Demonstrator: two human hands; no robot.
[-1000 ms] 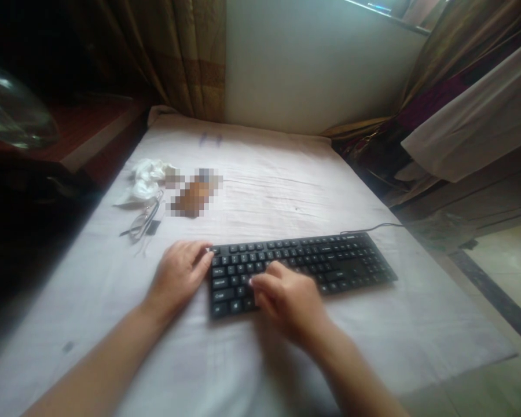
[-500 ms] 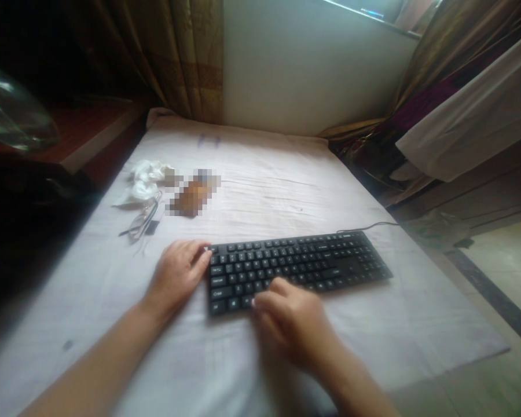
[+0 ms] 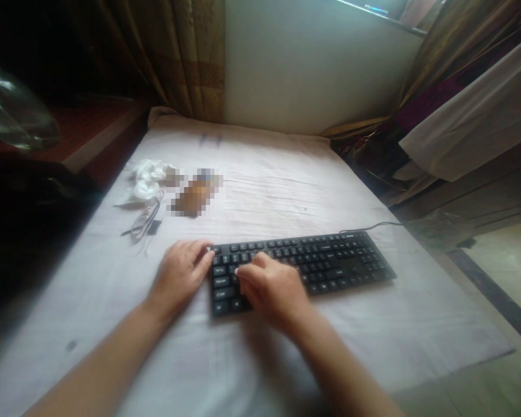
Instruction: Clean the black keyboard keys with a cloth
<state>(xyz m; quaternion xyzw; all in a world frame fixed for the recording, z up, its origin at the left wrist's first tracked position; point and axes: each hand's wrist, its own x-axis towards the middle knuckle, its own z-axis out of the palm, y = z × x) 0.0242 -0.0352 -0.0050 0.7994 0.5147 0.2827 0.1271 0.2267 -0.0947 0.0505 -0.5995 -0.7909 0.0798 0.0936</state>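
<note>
A black keyboard (image 3: pixel 330 263) lies across a white cloth (image 3: pixel 264 191) that covers the low surface. My left hand (image 3: pixel 180 275) rests palm down on the cloth, its fingers together and touching the keyboard's left end. My right hand (image 3: pixel 271 289) lies over the left part of the keys with its fingers curled and pressed together, the fingertips on the keys. Whether anything is in those fingers is hidden.
A pair of glasses (image 3: pixel 145 220), crumpled white tissue (image 3: pixel 147 179) and a blurred brown object (image 3: pixel 193 194) lie at the cloth's far left. The keyboard's cable (image 3: pixel 371 227) runs off to the right. Curtains (image 3: pixel 191 58) and a wall stand behind. Dark furniture borders the left.
My right hand has moved left and forward from the keyboard's near edge onto the left keys. My left hand and the keyboard have stayed put.
</note>
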